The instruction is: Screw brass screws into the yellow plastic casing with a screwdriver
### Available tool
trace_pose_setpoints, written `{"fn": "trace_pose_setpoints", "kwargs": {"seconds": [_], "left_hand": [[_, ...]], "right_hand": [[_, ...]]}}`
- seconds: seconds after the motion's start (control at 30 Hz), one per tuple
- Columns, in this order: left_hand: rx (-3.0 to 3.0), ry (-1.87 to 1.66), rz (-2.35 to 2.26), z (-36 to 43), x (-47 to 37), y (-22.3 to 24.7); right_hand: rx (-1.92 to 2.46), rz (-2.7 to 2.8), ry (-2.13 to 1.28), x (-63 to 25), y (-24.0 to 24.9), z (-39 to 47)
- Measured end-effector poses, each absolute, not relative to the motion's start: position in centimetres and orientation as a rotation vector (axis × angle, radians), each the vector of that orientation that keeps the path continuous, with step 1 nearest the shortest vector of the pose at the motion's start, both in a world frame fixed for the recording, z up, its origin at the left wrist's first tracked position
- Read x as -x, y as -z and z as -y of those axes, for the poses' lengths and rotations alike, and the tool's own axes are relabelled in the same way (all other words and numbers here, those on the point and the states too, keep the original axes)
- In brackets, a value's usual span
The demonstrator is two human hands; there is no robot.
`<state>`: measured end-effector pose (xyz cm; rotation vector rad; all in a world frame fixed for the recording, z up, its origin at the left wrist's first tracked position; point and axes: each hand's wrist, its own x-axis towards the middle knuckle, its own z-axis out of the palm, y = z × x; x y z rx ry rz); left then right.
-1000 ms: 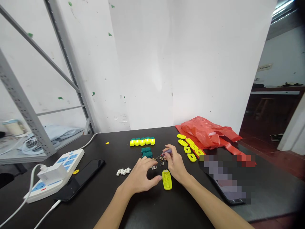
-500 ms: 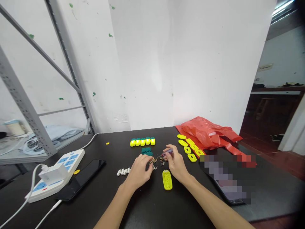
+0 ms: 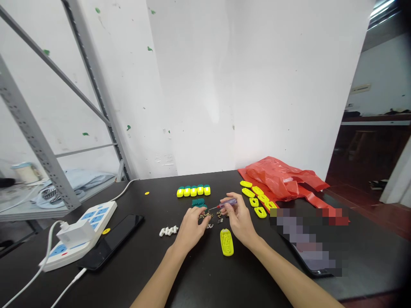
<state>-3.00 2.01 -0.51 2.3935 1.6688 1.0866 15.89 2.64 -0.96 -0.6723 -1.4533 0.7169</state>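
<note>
My right hand [image 3: 240, 220] grips a small screwdriver [image 3: 227, 203] with a see-through purple handle. Its thin shaft points left, and the tip is close by the fingertips of my left hand [image 3: 190, 227]. Those left fingers are pinched together; whatever is between them is too small to make out. Under and beside the fingertips lies a loose pile of small brass-coloured pieces [image 3: 208, 215]. Dark green parts [image 3: 198, 202] rest just beyond my left hand, and white plastic parts [image 3: 168, 231] lie to its left. Between my wrists sits a yellow plastic shell [image 3: 227, 242], its hollow side up.
Several yellow-and-green cases [image 3: 193, 191] form a row farther back. Yellow shells and frames [image 3: 260, 212] lie at right by a red plastic bag [image 3: 279, 179]. A pixelated phone-like device [image 3: 308, 248] is at right. A power strip [image 3: 96, 218] and black phone [image 3: 112, 244] occupy the left.
My left fingertips have lifted slightly off the brass-coloured pile, and the screwdriver tip has come nearer to them. The view has shifted a little; the yellow shell stays put.
</note>
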Motion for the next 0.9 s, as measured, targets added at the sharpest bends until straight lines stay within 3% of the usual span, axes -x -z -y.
{"fn": "trace_pose_setpoints", "kwargs": {"seconds": [0.23, 0.9], "left_hand": [[-2.295, -1.194, -1.603, -2.2, 2.8, 0.4], [-2.424, -1.357, -1.372, -1.8, 2.4, 0.2]], "right_hand": [[0.592, 1.341, -0.833, -15.7, 0.2, -2.0], [0.580, 1.454, -0.700, -15.7, 0.4, -1.5]]}}
